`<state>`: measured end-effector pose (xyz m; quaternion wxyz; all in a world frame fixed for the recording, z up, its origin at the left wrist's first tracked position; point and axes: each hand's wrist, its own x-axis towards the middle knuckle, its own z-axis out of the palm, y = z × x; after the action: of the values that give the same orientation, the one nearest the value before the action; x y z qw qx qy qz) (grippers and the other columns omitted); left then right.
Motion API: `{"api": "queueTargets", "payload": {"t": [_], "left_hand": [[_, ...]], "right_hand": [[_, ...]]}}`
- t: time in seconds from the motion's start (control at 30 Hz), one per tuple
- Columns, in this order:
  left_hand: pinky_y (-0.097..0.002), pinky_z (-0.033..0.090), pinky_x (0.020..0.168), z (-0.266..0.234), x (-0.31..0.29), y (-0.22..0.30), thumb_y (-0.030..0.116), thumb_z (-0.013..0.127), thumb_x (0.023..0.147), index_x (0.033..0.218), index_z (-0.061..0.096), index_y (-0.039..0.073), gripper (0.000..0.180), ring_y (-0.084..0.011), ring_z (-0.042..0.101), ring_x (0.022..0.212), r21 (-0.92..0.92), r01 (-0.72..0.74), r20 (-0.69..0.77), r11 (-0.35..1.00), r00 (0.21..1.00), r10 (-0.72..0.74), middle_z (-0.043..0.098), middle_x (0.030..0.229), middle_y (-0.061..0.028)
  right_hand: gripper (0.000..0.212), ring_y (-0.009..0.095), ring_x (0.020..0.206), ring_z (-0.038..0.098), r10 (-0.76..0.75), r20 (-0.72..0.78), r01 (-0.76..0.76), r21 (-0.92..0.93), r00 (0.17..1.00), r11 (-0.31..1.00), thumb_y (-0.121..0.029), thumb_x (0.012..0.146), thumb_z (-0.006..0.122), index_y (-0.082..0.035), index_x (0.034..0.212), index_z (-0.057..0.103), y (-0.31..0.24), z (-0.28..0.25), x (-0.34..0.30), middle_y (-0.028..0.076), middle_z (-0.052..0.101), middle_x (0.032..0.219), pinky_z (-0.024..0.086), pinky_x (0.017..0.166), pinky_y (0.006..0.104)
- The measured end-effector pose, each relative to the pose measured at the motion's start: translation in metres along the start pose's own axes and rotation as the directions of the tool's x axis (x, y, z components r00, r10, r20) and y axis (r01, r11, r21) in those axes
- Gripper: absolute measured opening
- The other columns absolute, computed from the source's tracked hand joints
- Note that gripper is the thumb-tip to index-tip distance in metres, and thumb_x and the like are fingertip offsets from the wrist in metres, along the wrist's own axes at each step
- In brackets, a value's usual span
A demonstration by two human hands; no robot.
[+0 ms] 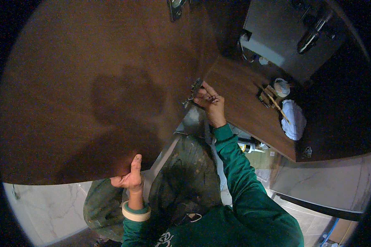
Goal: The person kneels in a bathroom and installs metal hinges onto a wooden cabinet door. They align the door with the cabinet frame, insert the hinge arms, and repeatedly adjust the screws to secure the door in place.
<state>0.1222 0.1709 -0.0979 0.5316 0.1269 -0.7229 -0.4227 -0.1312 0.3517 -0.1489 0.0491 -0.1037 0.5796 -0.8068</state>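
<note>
A large dark brown wooden cabinet door [70, 90] fills the left side of the view. My left hand [131, 178] grips its near edge, the thumb up on the face and the other fingers partly hidden. A beige roll of tape [136, 213] circles my left wrist. At the door's right edge sits a metal cabinet hinge [197, 85]. The fingers of my right hand [212, 103] are closed about it; the fingertips are dim and partly hidden. Another metal hinge [176, 11] is on the same door, farther off.
On the brown cabinet board [251, 107] to the right lie a white crumpled cloth [292, 119], a round tub [281, 87] and a thin wooden stick [278, 108]. A white tube [248, 147] is below the board. My knees are close under the door.
</note>
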Motion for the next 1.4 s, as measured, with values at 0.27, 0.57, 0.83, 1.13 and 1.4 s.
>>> {"api": "queueTargets", "payload": {"t": [0.27,0.57,0.83,1.13,1.4], "left_hand": [[-0.0363,0.054,0.076,0.002,-0.018,0.001,-0.016,0.075,0.062,0.087,0.062,-0.003,0.031,-0.0232,0.063,0.078,-0.053,-0.020,-0.056,0.998,0.998,0.017,0.066,0.094,-0.0150],[-0.0372,0.056,0.074,0.013,-0.026,0.002,-0.016,0.076,0.061,0.076,0.062,-0.008,0.022,-0.0234,0.064,0.071,-0.031,0.075,-0.202,0.997,0.976,-0.080,0.067,0.090,-0.0185],[-0.0348,0.054,0.074,0.021,-0.013,0.015,-0.015,0.076,0.060,0.079,0.066,-0.003,0.025,-0.0204,0.063,0.072,-0.087,0.179,-0.129,0.980,0.973,-0.190,0.068,0.089,-0.0127],[-0.0337,0.052,0.073,0.032,0.008,0.027,-0.012,0.075,0.066,0.085,0.067,-0.001,0.024,-0.0159,0.059,0.071,-0.041,0.183,-0.005,0.982,0.983,-0.183,0.067,0.087,-0.0081],[-0.0329,0.052,0.076,0.031,0.022,0.025,-0.014,0.075,0.064,0.092,0.066,-0.002,0.032,-0.0170,0.060,0.076,-0.021,0.021,0.062,1.000,0.998,-0.020,0.067,0.091,-0.0083]], "right_hand": [[0.048,0.015,0.093,0.059,-0.015,0.000,0.015,0.099,1.000,0.995,0.002,0.084,0.060,0.000,0.131,0.048,0.000,0.002,-0.004,0.008,0.061,0.107,0.057,0.077,0.0338],[0.041,0.013,0.079,0.061,0.134,-0.036,-0.130,0.095,0.990,0.987,-0.006,0.087,0.063,-0.004,0.128,0.055,0.002,-0.004,0.010,0.003,0.064,0.100,0.056,0.068,0.0316],[0.038,0.013,0.081,0.061,0.038,-0.069,-0.035,0.042,0.997,0.999,-0.005,0.088,0.062,-0.005,0.126,0.056,-0.001,-0.002,0.012,0.003,0.064,0.098,0.055,0.070,0.0300],[0.057,0.017,0.083,0.062,0.194,0.049,-0.199,0.150,0.980,0.968,0.001,0.086,0.060,-0.006,0.138,0.040,-0.012,-0.012,0.024,0.006,0.062,0.095,0.055,0.073,0.0308],[0.057,0.017,0.083,0.064,0.013,0.052,-0.016,0.067,0.999,0.998,0.005,0.078,0.068,-0.008,0.131,0.049,0.000,-0.017,0.022,0.008,0.066,0.095,0.054,0.076,0.0307]]}}
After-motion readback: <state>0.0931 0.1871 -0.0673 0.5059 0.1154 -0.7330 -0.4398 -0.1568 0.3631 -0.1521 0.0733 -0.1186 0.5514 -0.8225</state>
